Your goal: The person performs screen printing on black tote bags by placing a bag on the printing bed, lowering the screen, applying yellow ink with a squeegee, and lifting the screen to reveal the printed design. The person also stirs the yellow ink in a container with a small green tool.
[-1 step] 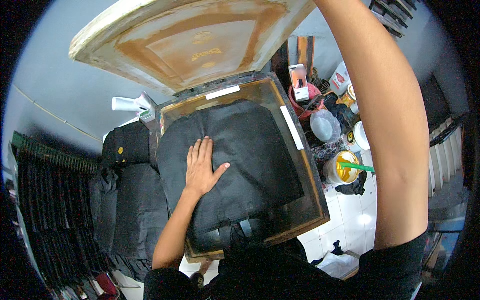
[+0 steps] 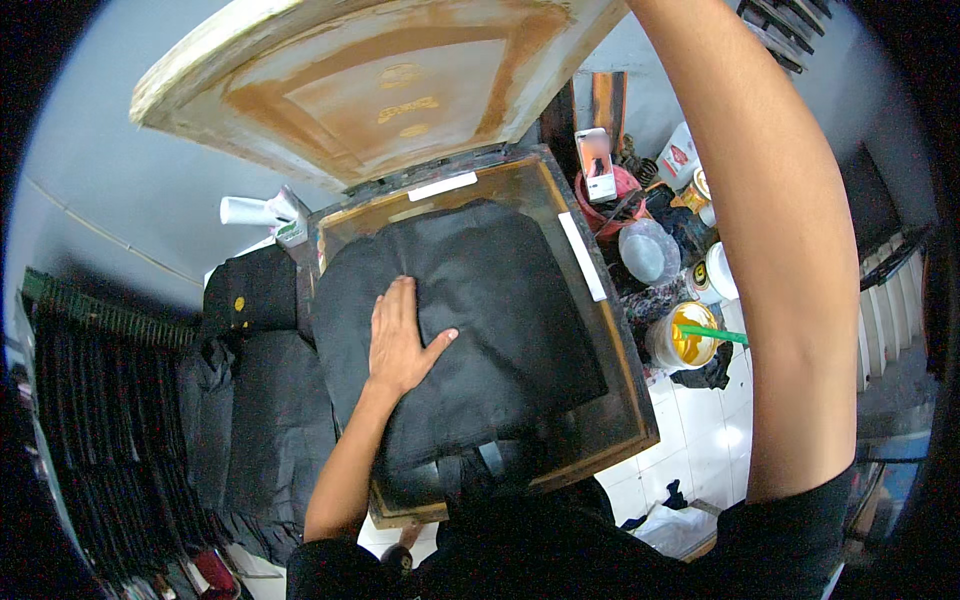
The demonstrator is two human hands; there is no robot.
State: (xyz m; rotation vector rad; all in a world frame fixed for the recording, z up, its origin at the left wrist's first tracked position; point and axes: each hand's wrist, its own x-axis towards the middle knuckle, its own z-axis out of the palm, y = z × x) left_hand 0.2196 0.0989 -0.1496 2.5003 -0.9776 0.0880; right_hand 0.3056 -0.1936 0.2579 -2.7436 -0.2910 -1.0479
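My left hand (image 2: 398,345) lies flat on a black fabric bag (image 2: 490,330), its fingers together and the thumb held out to the right. The bag is spread over a wood-edged board (image 2: 625,400), with a few creases around my palm and its straps hanging at the near edge. Above the board's far side a screen-printing frame (image 2: 400,100) is tilted up, its mesh stained orange-brown with a small yellowish design in the middle. My right forearm (image 2: 770,200) reaches up past the top edge, so my right hand is out of sight.
To the right stand a tub of yellow ink (image 2: 683,340) with a green stick, a phone (image 2: 596,165), a red basket (image 2: 625,185) and white containers (image 2: 715,272). Left are more black bags (image 2: 262,420), one with a yellow print, and a rack of dark pieces (image 2: 115,430).
The raised frame appears slightly further left. My left fingers have drawn a little closer together on the bag, and the hand stays in nearly the same place.
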